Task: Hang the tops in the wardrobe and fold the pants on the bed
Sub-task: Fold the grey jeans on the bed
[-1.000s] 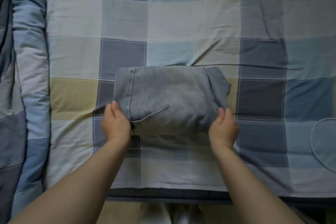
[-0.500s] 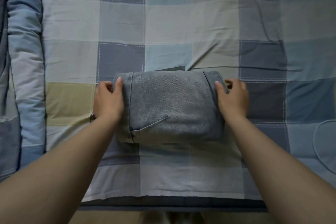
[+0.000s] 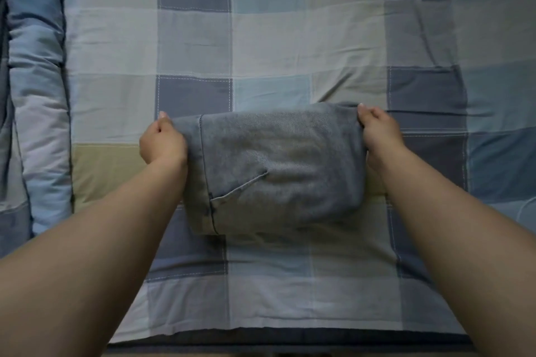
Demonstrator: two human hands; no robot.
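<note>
The pants [image 3: 272,165], grey-blue denim folded into a thick rectangular bundle, lie on the bed [image 3: 290,43] near its near edge and roughly midway along it. A stitched side seam runs down the bundle's left part and a slanted pocket opening shows on its top face.

The left hand [image 3: 162,139] grips the bundle's far left corner, fingers curled round the cloth with the thumb laid along the far edge. The right hand [image 3: 377,130] grips the far right corner the same way, fingers curled tight on the denim. Both forearms reach in from the near edge, one on each side of the bundle, the right forearm touching its right side. Whether the far edge is lifted off the cover or only pinched against it is hard to tell from this angle.

The checked cover [image 3: 342,284] of blue, grey, pale and tan squares lies flat around the pants. A band of bare cover lies between the bundle and the near edge, and a broad stretch runs beyond it toward the far side. To the right the cover shows some creases. Along the bed's left edge a rolled quilt [image 3: 37,113] in the same blues lies lengthwise, well apart from the left hand.
</note>
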